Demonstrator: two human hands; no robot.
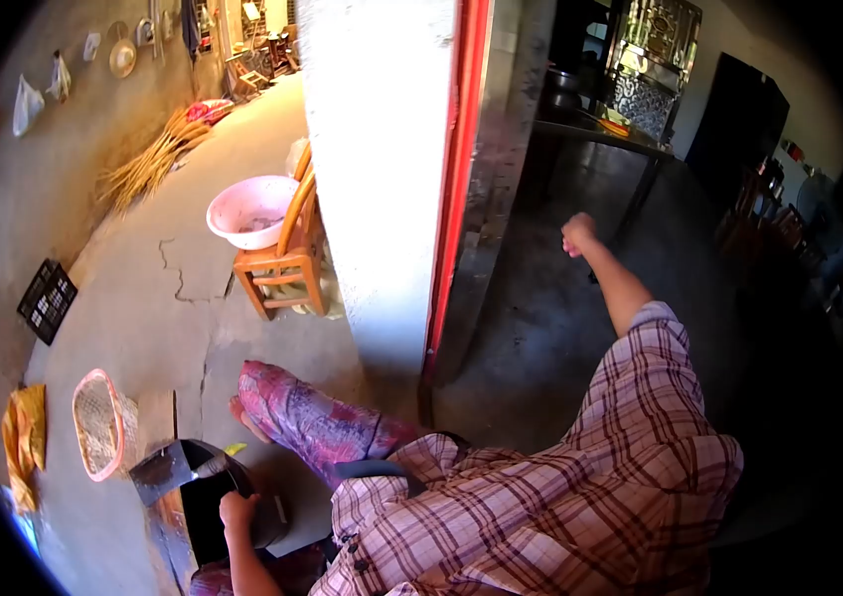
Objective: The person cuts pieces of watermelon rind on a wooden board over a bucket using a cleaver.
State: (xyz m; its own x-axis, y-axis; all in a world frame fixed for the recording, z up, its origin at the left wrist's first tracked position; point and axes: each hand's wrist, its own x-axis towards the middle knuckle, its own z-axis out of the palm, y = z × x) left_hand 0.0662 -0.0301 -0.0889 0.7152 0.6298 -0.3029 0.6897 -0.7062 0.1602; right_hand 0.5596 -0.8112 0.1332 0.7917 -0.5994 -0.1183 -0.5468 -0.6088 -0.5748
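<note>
My left hand [237,511], low at the left, has its fingers curled at the edge of a black flat-sided thing [205,526]. What kind of thing it is, I cannot make out. Around and behind it stands a dark round bucket [270,519], with a grey sheet-like piece [161,473] at its far rim. A small yellow-green scrap [234,449] shows beside the bucket. My right hand [578,234] is stretched out through the doorway, closed in a fist, and nothing shows in it.
A pink basin [252,211] sits on a wooden chair [287,273] by the white wall [377,149]. A woven basket [103,427], a yellow cloth [26,437] and a black crate [47,300] lie leftward. The red door frame [456,189] divides the rooms; a dark table [595,139] stands beyond.
</note>
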